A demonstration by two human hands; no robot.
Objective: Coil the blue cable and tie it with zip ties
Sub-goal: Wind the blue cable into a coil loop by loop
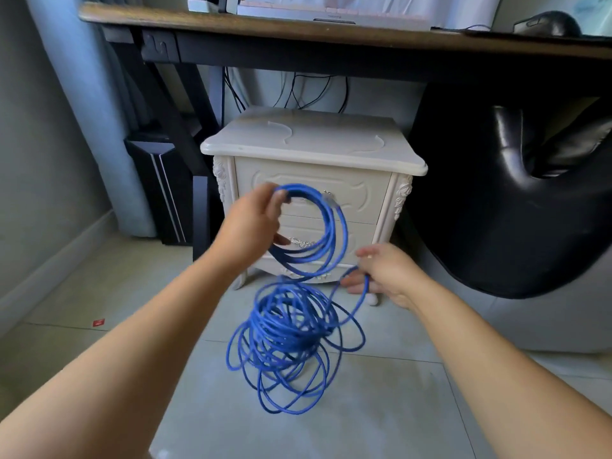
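Gripping wound loops of blue cable (332,226) in the left hand (255,223), before the nightstand (311,150) drawers. Below the nightstand, a loose heap on the floor (397,409). Pinching one strand in the right hand (387,273), near the nightstand's right foot. Risk of knotting if yanked through overlapped turns.

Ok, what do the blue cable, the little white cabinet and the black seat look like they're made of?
Blue cable: likely a plastic jacket, smooth, bending in springy loops. White cabinet: probably painted wood, satin sheen, carved trim. Black seat: leather or imitation, glossy with soft creases.
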